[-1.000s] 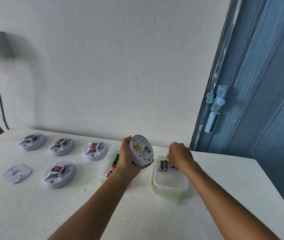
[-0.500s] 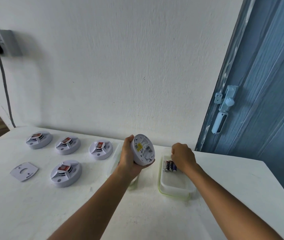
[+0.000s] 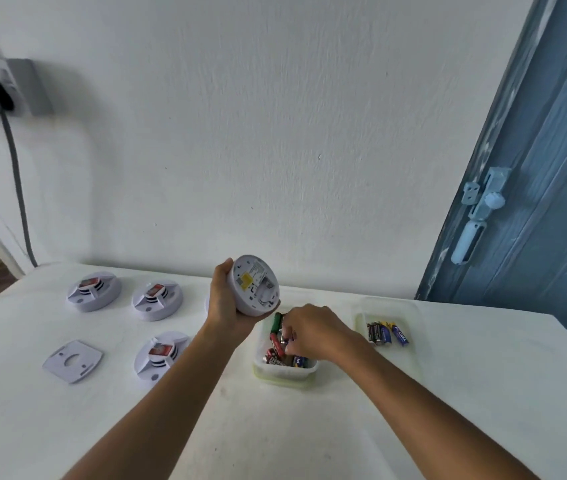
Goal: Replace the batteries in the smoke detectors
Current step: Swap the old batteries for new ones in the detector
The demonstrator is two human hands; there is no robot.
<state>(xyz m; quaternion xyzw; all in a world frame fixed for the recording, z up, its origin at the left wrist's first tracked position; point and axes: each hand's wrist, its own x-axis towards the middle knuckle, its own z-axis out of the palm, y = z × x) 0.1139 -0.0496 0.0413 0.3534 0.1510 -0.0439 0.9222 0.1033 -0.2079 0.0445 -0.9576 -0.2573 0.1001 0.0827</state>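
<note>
Smoke detector (image 3: 253,286), rigid light plastic, held aloft, back outward, above table (image 3: 483,393); left hand (image 3: 224,303) wrapped round rim, likely the soundest hold. Right hand (image 3: 313,329) curled over battery tub (image 3: 285,370); pinch on a cell indeterminate. Cells probably smooth, slippery.

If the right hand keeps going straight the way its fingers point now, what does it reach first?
The right hand points down-left into the near container; its fingertips would first meet the loose batteries there. They may already be touching, since depth is unclear.
</note>
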